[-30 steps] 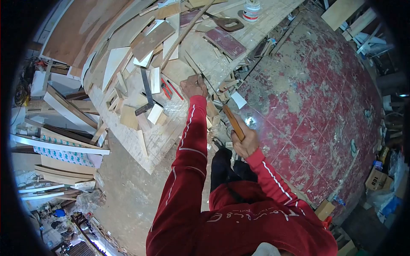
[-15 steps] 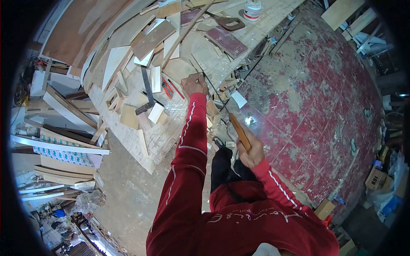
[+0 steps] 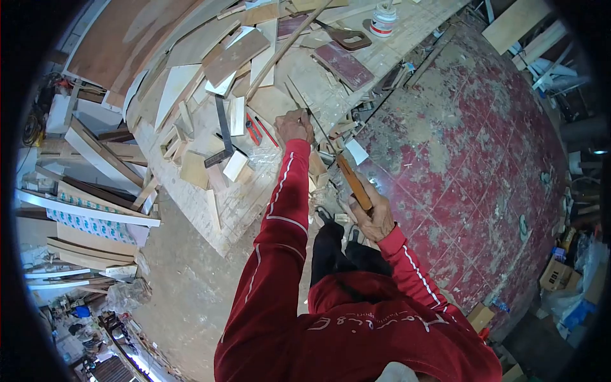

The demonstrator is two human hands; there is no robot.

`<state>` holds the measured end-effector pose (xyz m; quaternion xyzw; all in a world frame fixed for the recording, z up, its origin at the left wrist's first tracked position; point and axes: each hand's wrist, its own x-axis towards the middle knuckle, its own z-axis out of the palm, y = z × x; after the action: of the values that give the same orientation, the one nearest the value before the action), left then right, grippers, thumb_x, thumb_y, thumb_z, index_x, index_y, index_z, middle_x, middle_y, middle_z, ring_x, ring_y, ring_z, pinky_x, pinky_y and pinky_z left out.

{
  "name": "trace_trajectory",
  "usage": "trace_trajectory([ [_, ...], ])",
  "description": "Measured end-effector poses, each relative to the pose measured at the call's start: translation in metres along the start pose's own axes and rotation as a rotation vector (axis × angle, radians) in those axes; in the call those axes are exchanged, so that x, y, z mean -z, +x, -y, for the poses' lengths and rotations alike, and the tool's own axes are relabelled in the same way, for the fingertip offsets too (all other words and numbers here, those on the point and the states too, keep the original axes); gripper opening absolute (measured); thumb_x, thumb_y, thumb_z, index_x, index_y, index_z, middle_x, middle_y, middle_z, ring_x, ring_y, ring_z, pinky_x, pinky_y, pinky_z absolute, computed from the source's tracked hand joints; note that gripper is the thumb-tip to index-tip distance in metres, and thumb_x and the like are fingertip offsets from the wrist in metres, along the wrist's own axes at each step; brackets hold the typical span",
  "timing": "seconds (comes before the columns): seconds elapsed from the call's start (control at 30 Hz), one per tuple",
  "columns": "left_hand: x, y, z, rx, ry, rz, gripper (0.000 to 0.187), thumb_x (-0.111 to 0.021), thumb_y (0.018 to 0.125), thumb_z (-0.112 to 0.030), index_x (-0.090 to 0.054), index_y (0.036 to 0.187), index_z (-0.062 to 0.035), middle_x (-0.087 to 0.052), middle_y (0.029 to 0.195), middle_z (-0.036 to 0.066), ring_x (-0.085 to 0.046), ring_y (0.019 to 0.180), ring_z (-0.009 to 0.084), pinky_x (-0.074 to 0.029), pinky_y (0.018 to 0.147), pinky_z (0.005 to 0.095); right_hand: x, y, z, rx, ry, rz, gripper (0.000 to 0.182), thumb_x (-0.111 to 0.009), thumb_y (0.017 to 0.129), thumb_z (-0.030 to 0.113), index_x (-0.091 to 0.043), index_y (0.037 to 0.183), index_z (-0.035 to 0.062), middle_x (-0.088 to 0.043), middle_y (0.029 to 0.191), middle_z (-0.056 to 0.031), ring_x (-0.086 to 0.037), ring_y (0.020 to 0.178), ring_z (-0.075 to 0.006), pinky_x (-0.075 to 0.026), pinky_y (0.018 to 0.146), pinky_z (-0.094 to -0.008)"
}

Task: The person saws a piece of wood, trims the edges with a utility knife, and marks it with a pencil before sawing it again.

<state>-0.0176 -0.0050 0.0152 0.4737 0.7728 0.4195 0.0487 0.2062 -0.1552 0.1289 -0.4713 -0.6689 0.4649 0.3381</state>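
My right hand point(image 3: 374, 215) is wrapped round the wooden handle point(image 3: 354, 183) of a saw, off the table's right edge. The saw's thin blade point(image 3: 318, 125) runs from the handle up and left, past my left hand. My left hand point(image 3: 294, 126) presses down near the table's edge with its fingers curled together; a small piece of wood seems to be under them, but I cannot make it out. Just left of it lie a red pencil point(image 3: 267, 132) and a red-and-black tool point(image 3: 253, 130). A black square point(image 3: 223, 127) rests further left among wood blocks.
The worktable point(image 3: 213, 232) carries wood offcuts, a dark red board point(image 3: 344, 65), a second saw handle point(image 3: 350, 39) and a white tub point(image 3: 383, 20). A white scrap point(image 3: 356, 152) is beside the table's right edge. Curved boards point(image 3: 95, 210) are stacked at the left.
My right hand and the saw handle have moved slightly down in the view. My left hand stays at the same place on the table. The whole view has shifted a little.
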Motion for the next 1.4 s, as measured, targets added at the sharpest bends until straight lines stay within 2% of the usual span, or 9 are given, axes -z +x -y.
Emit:
trace_trajectory([
  [0.07, 0.009, 0.000, -0.007, -0.124, 0.152, 0.114, 0.018, -0.062, 0.078, -0.020, -0.068, 0.091, -0.0081, -0.065, 0.093, 0.014, -0.053, 0.093, 0.0332, -0.044, 0.083, 0.0413, 0.001, 0.001, -0.001, -0.006, -0.007, -0.016, 0.056, -0.059, 0.081, 0.006, -0.041, 0.133, 0.0040, -0.062, 0.104, -0.0225, -0.065, 0.088, -0.0350, -0.050, 0.076, -0.0363],
  [0.2, 0.015, -0.001, 0.006, -0.253, 0.185, 0.178, 0.029, -0.063, 0.077, -0.020, -0.064, 0.103, -0.0068, -0.061, 0.098, 0.014, -0.051, 0.092, 0.0327, -0.041, 0.084, 0.0413, -0.008, 0.002, -0.013, 0.078, -0.069, -0.136, 0.051, -0.059, 0.082, 0.007, -0.045, 0.131, 0.0039, -0.064, 0.100, -0.0212, -0.067, 0.082, -0.0297, -0.051, 0.071, -0.0332],
  [0.27, 0.014, 0.003, 0.015, -0.454, 0.356, 0.243, 0.036, -0.064, 0.077, -0.021, -0.058, 0.109, -0.0054, -0.057, 0.097, 0.013, -0.050, 0.088, 0.0302, -0.039, 0.082, 0.0389, -0.008, 0.003, -0.009, 0.016, -0.039, -0.120, 0.050, -0.058, 0.082, 0.007, -0.046, 0.130, 0.0039, -0.064, 0.096, -0.0200, -0.067, 0.079, -0.0277, -0.051, 0.070, -0.0324],
  [0.43, 0.004, 0.008, 0.013, -0.345, 0.584, 0.319, 0.028, -0.061, 0.072, -0.015, -0.057, 0.100, -0.0106, -0.056, 0.098, 0.008, -0.049, 0.093, 0.0282, -0.040, 0.083, 0.0389, -0.014, 0.007, -0.010, 0.057, -0.022, -0.154, 0.048, -0.056, 0.082, 0.006, -0.047, 0.130, 0.0039, -0.066, 0.086, -0.0171, -0.067, 0.073, -0.0224, -0.051, 0.066, -0.0307],
  [0.53, 0.005, 0.008, 0.014, -0.363, 0.637, 0.323, 0.026, -0.061, 0.073, -0.014, -0.057, 0.098, -0.0113, -0.055, 0.097, 0.007, -0.049, 0.093, 0.0278, -0.040, 0.082, 0.0383, -0.012, 0.002, -0.007, -0.088, 0.046, -0.102, 0.048, -0.055, 0.082, 0.006, -0.047, 0.129, 0.0038, -0.066, 0.085, -0.0174, -0.068, 0.074, -0.0228, -0.051, 0.066, -0.0310],
  [0.8, 0.002, 0.012, 0.013, -0.377, 0.642, 0.322, 0.025, -0.060, 0.072, -0.013, -0.056, 0.097, -0.0117, -0.056, 0.096, 0.006, -0.050, 0.092, 0.0270, -0.040, 0.082, 0.0375, -0.007, -0.018, -0.004, 0.071, -0.081, -0.206, 0.046, -0.058, 0.082, 0.006, -0.049, 0.127, 0.0029, -0.066, 0.089, -0.0201, -0.069, 0.076, -0.0310, -0.053, 0.065, -0.0336],
  [1.0, 0.006, 0.020, 0.010, -0.387, 0.627, 0.319, 0.025, -0.060, 0.072, -0.013, -0.056, 0.097, -0.0105, -0.057, 0.096, 0.007, -0.052, 0.090, 0.0269, -0.042, 0.081, 0.0383, -0.006, -0.004, -0.001, -0.019, -0.040, -0.133, 0.044, -0.057, 0.082, 0.007, -0.050, 0.125, 0.0041, -0.065, 0.088, -0.0197, -0.067, 0.072, -0.0327, -0.052, 0.060, -0.0351],
  [1.27, 0.018, 0.041, 0.002, -0.240, 0.532, 0.613, 0.042, -0.063, 0.083, -0.026, -0.051, 0.115, -0.0024, -0.056, 0.103, 0.014, -0.052, 0.102, 0.0322, -0.042, 0.088, 0.0390, -0.003, -0.003, 0.000, 0.045, -0.094, -0.165, 0.045, -0.058, 0.081, 0.006, -0.051, 0.125, 0.0031, -0.066, 0.087, -0.0177, -0.068, 0.069, -0.0282, -0.051, 0.059, -0.0324],
  [1.4, 0.021, 0.046, 0.001, -0.055, 0.560, 0.560, 0.045, -0.063, 0.082, -0.032, -0.051, 0.122, -0.0154, -0.051, 0.116, 0.013, -0.047, 0.110, 0.0324, -0.040, 0.093, 0.0482, 0.001, -0.010, 0.003, 0.106, -0.103, -0.227, 0.047, -0.061, 0.079, 0.003, -0.051, 0.125, 0.0024, -0.066, 0.089, -0.0171, -0.067, 0.069, -0.0303, -0.052, 0.059, -0.0333],
])
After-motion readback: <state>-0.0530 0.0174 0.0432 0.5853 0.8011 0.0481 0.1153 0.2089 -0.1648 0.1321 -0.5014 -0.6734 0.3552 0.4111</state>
